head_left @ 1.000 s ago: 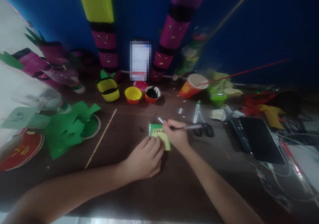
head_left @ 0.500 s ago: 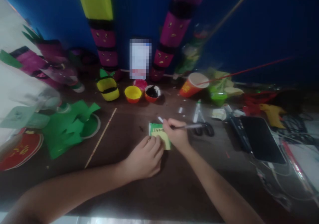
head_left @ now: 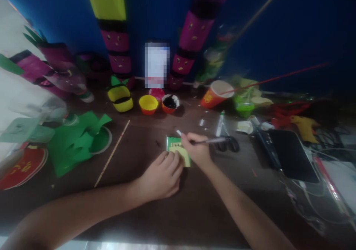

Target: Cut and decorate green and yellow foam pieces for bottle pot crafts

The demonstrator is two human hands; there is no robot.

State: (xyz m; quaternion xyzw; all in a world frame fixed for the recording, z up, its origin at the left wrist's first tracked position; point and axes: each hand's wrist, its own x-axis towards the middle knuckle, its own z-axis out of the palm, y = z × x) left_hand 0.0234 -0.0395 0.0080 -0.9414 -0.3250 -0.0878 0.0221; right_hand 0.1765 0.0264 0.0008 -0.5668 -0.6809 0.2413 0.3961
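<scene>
My left hand (head_left: pixel 164 174) lies with bent fingers pressed together on a small piece of yellow paper (head_left: pixel 182 156). Small dark marks show along the paper's upper edge. Beneath it sits a green piece (head_left: pixel 171 140), mostly covered. My right hand (head_left: pixel 198 150) is closed round a slim dark pen (head_left: pixel 210 140), whose back end points to the right. The pen's tip is hidden by the fingers, close to the yellow paper. A small white strip (head_left: pixel 178 132) shows just beyond the right fingertips; I cannot tell whether they touch it.
Scissors (head_left: pixel 228 143) lie right of my right hand, near a white tube (head_left: pixel 220 124). Small paint cups, one yellow (head_left: pixel 148 105) and one black (head_left: pixel 170 104), stand behind. A thin stick (head_left: pixel 112 153) and green sheet (head_left: pixel 69 150) lie left; a dark phone (head_left: pixel 293 155) lies right.
My right hand has shifted very slightly, and the marks visible on the yellow paper look a little different. My left hand stays in place.
</scene>
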